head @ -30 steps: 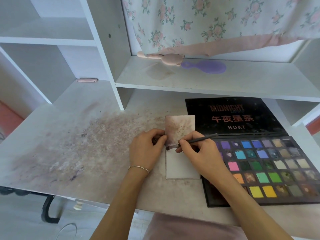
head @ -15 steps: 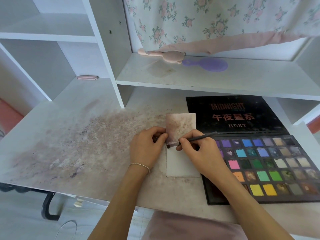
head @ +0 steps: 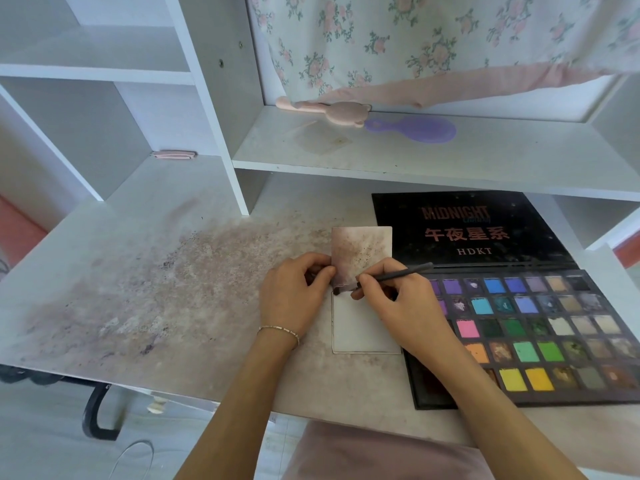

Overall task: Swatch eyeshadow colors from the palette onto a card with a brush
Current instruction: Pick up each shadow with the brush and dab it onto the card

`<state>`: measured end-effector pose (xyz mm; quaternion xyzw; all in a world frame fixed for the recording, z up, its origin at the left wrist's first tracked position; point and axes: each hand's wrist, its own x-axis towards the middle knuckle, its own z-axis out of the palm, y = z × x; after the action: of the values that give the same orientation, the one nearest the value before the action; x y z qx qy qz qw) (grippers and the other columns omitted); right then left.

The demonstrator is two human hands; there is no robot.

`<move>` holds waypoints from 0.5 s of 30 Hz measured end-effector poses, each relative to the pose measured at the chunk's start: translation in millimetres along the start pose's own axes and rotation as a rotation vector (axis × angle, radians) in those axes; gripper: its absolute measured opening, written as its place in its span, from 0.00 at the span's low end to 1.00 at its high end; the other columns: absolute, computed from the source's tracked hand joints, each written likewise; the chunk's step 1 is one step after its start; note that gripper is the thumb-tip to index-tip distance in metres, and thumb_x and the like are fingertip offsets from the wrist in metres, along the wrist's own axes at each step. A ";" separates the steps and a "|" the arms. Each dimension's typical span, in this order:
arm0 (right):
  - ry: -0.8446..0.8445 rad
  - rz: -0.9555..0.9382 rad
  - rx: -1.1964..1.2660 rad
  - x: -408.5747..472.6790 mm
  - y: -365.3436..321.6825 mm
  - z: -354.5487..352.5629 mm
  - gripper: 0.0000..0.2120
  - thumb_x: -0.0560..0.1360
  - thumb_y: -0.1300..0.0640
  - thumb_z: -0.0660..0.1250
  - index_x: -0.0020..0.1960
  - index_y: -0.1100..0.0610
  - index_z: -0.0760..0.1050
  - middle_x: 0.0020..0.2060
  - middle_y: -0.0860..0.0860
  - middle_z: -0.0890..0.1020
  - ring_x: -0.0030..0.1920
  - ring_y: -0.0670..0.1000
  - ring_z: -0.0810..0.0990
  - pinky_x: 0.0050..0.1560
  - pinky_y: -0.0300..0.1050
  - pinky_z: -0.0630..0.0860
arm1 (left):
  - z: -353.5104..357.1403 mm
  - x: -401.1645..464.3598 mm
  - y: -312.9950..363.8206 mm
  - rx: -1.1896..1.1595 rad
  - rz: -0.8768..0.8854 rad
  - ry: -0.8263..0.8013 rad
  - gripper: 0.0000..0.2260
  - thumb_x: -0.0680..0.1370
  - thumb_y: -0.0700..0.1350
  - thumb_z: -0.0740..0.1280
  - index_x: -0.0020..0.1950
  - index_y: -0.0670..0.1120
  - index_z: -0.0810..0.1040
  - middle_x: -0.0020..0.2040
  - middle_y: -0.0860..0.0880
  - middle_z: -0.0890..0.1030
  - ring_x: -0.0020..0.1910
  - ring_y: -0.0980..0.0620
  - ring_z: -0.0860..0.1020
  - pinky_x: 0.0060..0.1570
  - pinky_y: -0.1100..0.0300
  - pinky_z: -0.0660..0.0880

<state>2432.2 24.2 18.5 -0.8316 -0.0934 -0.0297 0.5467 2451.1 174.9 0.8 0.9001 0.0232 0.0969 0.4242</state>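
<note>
The right hand (head: 398, 306) still grips the brush (head: 391, 277), its tip unmoved on the card (head: 363, 254).

I count two hands, the left hand (head: 294, 299) and the right hand (head: 398, 306), sharing one brush (head: 388, 277). There is one open palette (head: 512, 317) and one card (head: 362, 289) on the desk. On the shelf I see two hairbrushes, one pink hairbrush (head: 332, 110) and one purple hairbrush (head: 415, 129).

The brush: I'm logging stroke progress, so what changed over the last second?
Little. The right hand keeps gripping the brush, its tip staying at the card's lower edge, barely shifting. The left hand still pinches the card. The palette stayed put.
</note>
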 end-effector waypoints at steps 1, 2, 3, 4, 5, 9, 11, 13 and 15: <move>-0.001 0.002 0.003 -0.1 0.1 -0.1 0.06 0.74 0.60 0.64 0.40 0.52 0.74 0.31 0.42 0.81 0.37 0.37 0.79 0.36 0.26 0.71 | -0.1 -0.2 0.1 -0.001 -0.002 -0.001 0.04 0.73 0.47 0.68 0.45 0.54 0.81 0.37 0.57 0.80 0.37 0.60 0.76 0.37 0.68 0.70; -0.004 0.006 0.004 -0.1 0.2 -0.3 0.06 0.74 0.60 0.65 0.40 0.53 0.74 0.31 0.43 0.81 0.37 0.37 0.79 0.36 0.26 0.71 | -0.2 -0.3 0.2 -0.001 -0.005 -0.004 0.04 0.73 0.47 0.68 0.45 0.54 0.81 0.37 0.57 0.80 0.38 0.60 0.76 0.37 0.68 0.69; -0.008 0.009 0.004 -0.1 0.3 -0.5 0.06 0.74 0.60 0.65 0.39 0.53 0.75 0.30 0.43 0.81 0.36 0.38 0.79 0.35 0.27 0.71 | -0.2 -0.3 0.2 -0.001 -0.006 -0.006 0.04 0.73 0.47 0.68 0.45 0.54 0.81 0.38 0.57 0.80 0.38 0.59 0.76 0.37 0.68 0.69; -0.009 0.011 0.004 0.0 0.2 -0.4 0.06 0.74 0.60 0.65 0.39 0.53 0.75 0.30 0.44 0.81 0.36 0.39 0.79 0.35 0.27 0.71 | -0.3 -0.3 0.1 0.001 -0.006 -0.007 0.04 0.73 0.47 0.68 0.45 0.54 0.81 0.38 0.56 0.80 0.38 0.59 0.76 0.37 0.68 0.69; -0.008 0.010 0.005 0.1 -0.1 -0.2 0.05 0.74 0.60 0.64 0.40 0.54 0.75 0.31 0.44 0.81 0.36 0.38 0.79 0.35 0.27 0.71 | -0.4 -0.2 0.1 0.004 -0.005 -0.006 0.04 0.73 0.47 0.68 0.45 0.54 0.81 0.39 0.56 0.81 0.38 0.59 0.76 0.37 0.67 0.70; -0.003 0.011 0.006 0.1 0.0 -0.3 0.05 0.74 0.60 0.64 0.40 0.54 0.75 0.31 0.44 0.81 0.37 0.38 0.79 0.35 0.27 0.72 | -0.3 -0.3 0.2 0.002 -0.007 -0.005 0.04 0.73 0.47 0.68 0.45 0.54 0.81 0.39 0.55 0.81 0.39 0.58 0.77 0.39 0.65 0.71; -0.011 0.019 0.004 -0.1 0.3 -0.8 0.05 0.74 0.59 0.64 0.40 0.54 0.75 0.30 0.45 0.81 0.36 0.41 0.79 0.36 0.29 0.73 | -0.4 -0.4 0.2 -0.001 -0.009 -0.009 0.04 0.73 0.47 0.68 0.45 0.53 0.81 0.39 0.55 0.81 0.39 0.57 0.77 0.40 0.64 0.71; -0.011 0.016 0.000 0.0 0.3 -0.7 0.04 0.75 0.59 0.64 0.40 0.55 0.75 0.31 0.45 0.81 0.37 0.40 0.79 0.36 0.28 0.72 | -0.6 -0.3 0.0 0.002 -0.008 -0.008 0.04 0.73 0.47 0.67 0.45 0.54 0.81 0.39 0.55 0.81 0.39 0.58 0.77 0.39 0.64 0.72; -0.004 0.012 -0.002 0.1 0.3 -0.4 0.04 0.75 0.60 0.64 0.41 0.55 0.75 0.31 0.44 0.81 0.38 0.39 0.79 0.36 0.27 0.72 | -0.7 -0.4 0.1 0.005 -0.004 -0.004 0.04 0.73 0.47 0.67 0.45 0.54 0.81 0.39 0.56 0.81 0.39 0.59 0.76 0.39 0.66 0.71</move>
<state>2432.4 23.8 18.4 -0.8328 -0.0895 -0.0251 0.5457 2450.6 175.3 1.3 0.9014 0.0245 0.0939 0.4220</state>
